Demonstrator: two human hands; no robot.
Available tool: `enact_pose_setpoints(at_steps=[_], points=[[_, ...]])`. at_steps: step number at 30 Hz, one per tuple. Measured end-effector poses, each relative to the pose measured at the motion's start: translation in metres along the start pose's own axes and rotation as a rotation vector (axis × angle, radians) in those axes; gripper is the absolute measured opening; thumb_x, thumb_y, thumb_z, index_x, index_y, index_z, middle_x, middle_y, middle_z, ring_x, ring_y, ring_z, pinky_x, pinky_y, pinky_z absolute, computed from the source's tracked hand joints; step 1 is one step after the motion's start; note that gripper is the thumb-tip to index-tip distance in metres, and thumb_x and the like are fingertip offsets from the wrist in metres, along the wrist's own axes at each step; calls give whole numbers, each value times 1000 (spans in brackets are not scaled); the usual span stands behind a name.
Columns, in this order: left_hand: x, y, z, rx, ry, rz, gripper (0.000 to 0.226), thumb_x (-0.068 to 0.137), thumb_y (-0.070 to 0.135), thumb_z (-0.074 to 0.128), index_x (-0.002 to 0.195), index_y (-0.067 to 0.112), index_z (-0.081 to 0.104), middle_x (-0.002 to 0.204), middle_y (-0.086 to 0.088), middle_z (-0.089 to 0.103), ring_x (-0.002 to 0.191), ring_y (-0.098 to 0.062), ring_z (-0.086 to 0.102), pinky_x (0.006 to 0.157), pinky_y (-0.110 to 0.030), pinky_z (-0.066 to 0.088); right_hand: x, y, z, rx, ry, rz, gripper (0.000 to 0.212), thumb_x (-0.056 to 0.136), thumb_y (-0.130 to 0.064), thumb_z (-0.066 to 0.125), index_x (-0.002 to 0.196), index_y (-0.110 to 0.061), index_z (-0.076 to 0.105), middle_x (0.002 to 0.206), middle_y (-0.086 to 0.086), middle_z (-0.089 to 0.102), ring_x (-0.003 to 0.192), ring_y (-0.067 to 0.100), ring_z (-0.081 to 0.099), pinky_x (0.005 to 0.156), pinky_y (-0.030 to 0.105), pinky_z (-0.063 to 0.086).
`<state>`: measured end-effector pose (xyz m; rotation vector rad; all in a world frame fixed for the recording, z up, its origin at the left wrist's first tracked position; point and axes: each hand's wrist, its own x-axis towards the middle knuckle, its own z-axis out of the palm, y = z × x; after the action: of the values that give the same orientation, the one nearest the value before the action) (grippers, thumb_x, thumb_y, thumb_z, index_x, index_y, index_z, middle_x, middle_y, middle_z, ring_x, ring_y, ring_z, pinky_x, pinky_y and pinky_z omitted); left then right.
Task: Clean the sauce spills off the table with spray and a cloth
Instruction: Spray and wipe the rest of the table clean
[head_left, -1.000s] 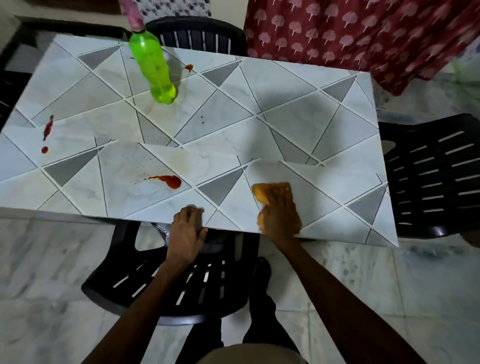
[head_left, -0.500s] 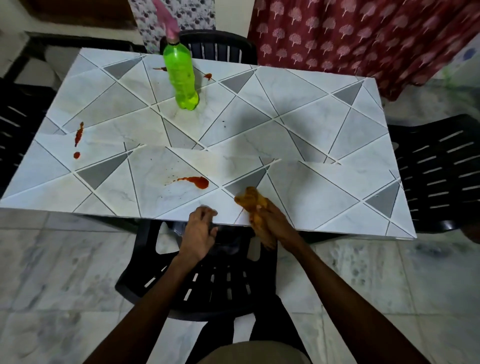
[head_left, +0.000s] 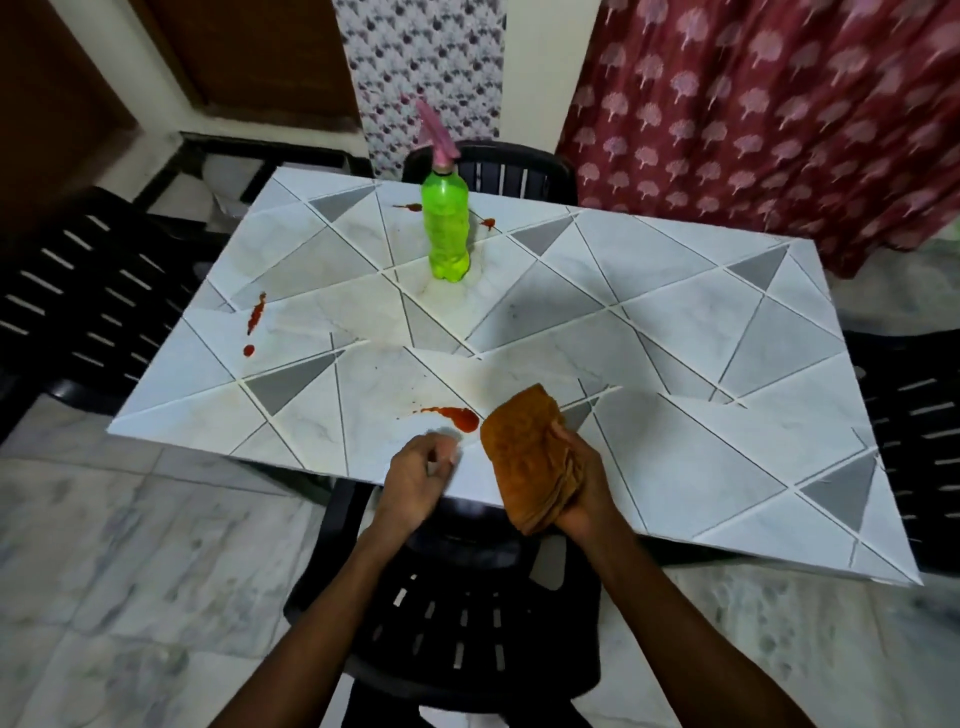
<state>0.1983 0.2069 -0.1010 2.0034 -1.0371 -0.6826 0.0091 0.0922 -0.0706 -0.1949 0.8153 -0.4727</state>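
My right hand (head_left: 584, 483) grips a folded orange cloth (head_left: 527, 452), lifted above the near edge of the tiled table (head_left: 675, 364). Just left of the cloth lies a red sauce spill (head_left: 457, 417). My left hand (head_left: 418, 475) hovers at the table's near edge beside that spill, fingers loosely curled and holding nothing. A green spray bottle (head_left: 447, 228) with a pink nozzle stands upright at the far side. More sauce marks the left side (head_left: 255, 317) and small spots (head_left: 487, 223) lie beside the bottle.
A black plastic chair (head_left: 457, 613) is tucked under the near edge in front of me. Other black chairs stand at the left (head_left: 78, 291), far side (head_left: 498, 166) and right (head_left: 914, 415). A red patterned curtain (head_left: 779, 114) hangs behind.
My right hand has lifted the cloth off the table surface and carried it left, next to the near spill. My left hand has let go of the table edge. The camera tilted up.
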Motion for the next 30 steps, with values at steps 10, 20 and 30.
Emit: enact_pose_setpoints(at_steps=[10, 20, 30], points=[[72, -66, -118, -10, -75, 128, 20, 90, 8, 62, 99, 22, 73, 97, 5, 73, 84, -9, 66, 78, -20, 51, 43, 79, 104, -128, 32, -83, 52, 87, -10, 60, 137, 4, 55, 128, 24, 65, 113, 39, 66, 98, 50, 53], [121, -102, -145, -9, -261, 208, 22, 85, 0, 65, 91, 20, 72, 95, 2, 72, 81, -3, 64, 80, -15, 50, 45, 138, 127, 78, 333, -308, 58, 81, -5, 54, 139, 0, 53, 126, 23, 66, 108, 36, 67, 92, 47, 56], [156, -49, -73, 258, -494, 417, 28, 85, 10, 72, 112, 8, 65, 113, -11, 62, 111, -27, 58, 96, -27, 40, 17, 89, 54, 222, 622, -470, 43, 95, -9, 53, 138, -3, 56, 125, 21, 67, 110, 36, 66, 99, 51, 51]])
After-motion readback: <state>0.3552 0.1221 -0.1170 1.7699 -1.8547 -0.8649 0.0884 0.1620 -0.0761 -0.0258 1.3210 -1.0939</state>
